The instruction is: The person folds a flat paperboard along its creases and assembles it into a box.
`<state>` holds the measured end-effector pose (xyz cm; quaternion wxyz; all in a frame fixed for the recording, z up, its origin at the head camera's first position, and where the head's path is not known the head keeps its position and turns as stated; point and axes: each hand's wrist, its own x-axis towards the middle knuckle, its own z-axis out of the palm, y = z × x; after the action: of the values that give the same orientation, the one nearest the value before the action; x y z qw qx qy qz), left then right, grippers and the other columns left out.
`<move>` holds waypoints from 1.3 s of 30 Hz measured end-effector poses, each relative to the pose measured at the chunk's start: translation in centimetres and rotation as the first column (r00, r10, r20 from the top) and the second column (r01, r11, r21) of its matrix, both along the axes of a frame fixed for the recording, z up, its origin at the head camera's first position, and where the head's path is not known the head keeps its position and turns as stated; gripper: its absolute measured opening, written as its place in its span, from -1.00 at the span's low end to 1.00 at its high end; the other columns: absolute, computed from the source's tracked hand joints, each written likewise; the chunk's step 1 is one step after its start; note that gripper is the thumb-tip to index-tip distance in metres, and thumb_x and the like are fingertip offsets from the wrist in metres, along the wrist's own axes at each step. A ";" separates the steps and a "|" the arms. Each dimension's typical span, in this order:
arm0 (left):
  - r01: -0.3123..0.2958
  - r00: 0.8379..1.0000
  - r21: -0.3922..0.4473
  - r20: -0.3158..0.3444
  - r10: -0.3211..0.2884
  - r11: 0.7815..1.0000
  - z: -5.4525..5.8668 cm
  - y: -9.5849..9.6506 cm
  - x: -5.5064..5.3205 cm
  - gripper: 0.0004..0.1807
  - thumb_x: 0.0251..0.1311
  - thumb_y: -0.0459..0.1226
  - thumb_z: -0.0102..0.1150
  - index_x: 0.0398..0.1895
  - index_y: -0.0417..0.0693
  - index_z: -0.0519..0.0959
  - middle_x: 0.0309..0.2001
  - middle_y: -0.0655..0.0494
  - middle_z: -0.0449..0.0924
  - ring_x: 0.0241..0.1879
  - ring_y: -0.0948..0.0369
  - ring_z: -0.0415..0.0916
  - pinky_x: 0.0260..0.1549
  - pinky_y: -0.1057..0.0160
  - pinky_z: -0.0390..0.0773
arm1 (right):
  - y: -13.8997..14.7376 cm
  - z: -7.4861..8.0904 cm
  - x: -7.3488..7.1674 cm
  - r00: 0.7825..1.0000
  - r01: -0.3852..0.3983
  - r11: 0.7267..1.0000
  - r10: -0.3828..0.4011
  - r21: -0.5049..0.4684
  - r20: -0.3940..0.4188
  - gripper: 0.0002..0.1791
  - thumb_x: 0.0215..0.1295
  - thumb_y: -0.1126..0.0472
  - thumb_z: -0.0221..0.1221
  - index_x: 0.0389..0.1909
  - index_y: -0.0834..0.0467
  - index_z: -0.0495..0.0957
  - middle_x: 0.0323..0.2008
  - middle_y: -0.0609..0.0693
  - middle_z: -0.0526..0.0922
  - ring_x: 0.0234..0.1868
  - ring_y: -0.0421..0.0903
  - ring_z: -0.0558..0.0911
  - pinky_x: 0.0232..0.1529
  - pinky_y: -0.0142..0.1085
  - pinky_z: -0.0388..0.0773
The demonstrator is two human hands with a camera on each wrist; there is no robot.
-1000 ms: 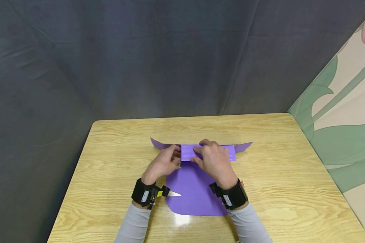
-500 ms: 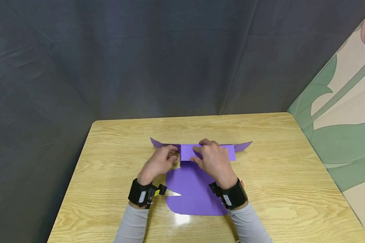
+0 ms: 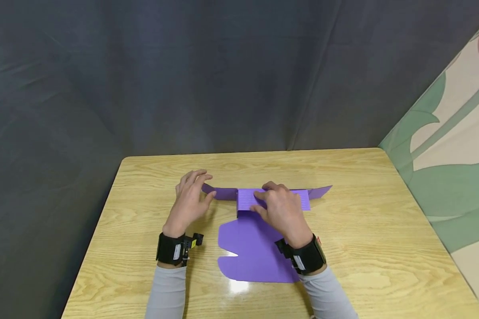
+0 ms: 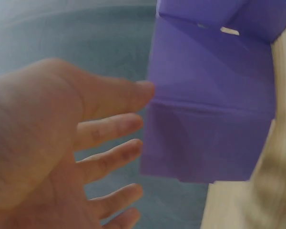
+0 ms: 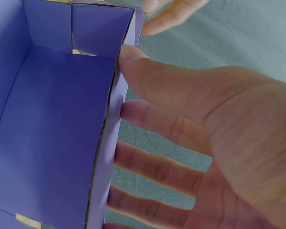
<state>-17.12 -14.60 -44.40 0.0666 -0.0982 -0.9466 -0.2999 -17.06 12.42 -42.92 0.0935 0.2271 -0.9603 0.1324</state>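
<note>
A partly folded purple cardboard box (image 3: 259,248) lies on the table, its near panel flat. Toward the back, a ridged strip (image 3: 246,200) is folded over a raised wall. My right hand (image 3: 283,210) rests on that strip; in the right wrist view the straight fingers (image 5: 155,167) lie against its outer face and the thumb meets the cut edge. Beyond the strip's left end, a side flap (image 3: 225,194) sticks out. My left hand (image 3: 189,199) has its fingers spread, thumb tip right at this flap's edge in the left wrist view.
The box stands on a wood-grain table (image 3: 383,248). A dark curtain (image 3: 223,79) hangs behind the table's far edge, and a flower-patterned surface (image 3: 459,190) borders the right side. Another side flap (image 3: 320,192) points out to the right.
My left hand has left the strip's left end and moved left and away from me to the side flap, its fingers spreading. My right hand has stayed on the strip.
</note>
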 end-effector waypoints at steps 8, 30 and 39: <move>0.007 0.999 0.028 0.040 -0.008 1.000 -0.7 -0.4 -0.3 -0.74 0.41 -0.28 0.38 0.10 -0.13 0.70 0.40 -0.15 0.53 0.47 -0.26 0.36 0.44 -0.36 0.27 | 0.0 0.0 0.0 1.000 0.009 1.000 -0.009 -0.013 0.015 -0.54 0.15 -0.15 0.58 0.04 -0.06 0.85 0.09 0.08 0.77 -0.01 0.16 0.77 -0.49 0.04 0.73; 0.011 0.979 0.008 0.204 -0.012 1.000 0.1 0.4 0.4 -0.88 0.49 -0.25 0.28 -0.03 -0.06 0.70 0.02 0.00 0.75 -0.04 0.00 0.67 -0.03 0.01 0.65 | -0.1 -0.3 0.2 1.000 0.013 1.000 -0.013 -0.005 -0.006 -0.55 0.14 -0.15 0.58 0.01 -0.06 0.86 0.08 0.07 0.78 -0.02 0.16 0.78 -0.51 0.05 0.72; 0.013 0.976 0.004 0.219 -0.014 1.000 0.3 0.5 0.8 -0.95 0.48 -0.24 0.31 -0.13 0.02 0.70 -0.08 0.08 0.76 -0.17 0.17 0.61 -0.13 0.10 0.65 | -0.1 -0.4 0.2 1.000 0.017 1.000 -0.017 -0.015 -0.007 -0.54 0.13 -0.14 0.59 0.02 -0.06 0.86 0.08 0.07 0.78 -0.02 0.15 0.77 -0.46 0.06 0.73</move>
<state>-16.31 -14.06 -44.12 -0.0402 -0.0710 -0.9470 -0.3106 -16.83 12.28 -43.34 0.0996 0.2185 -0.9609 0.1379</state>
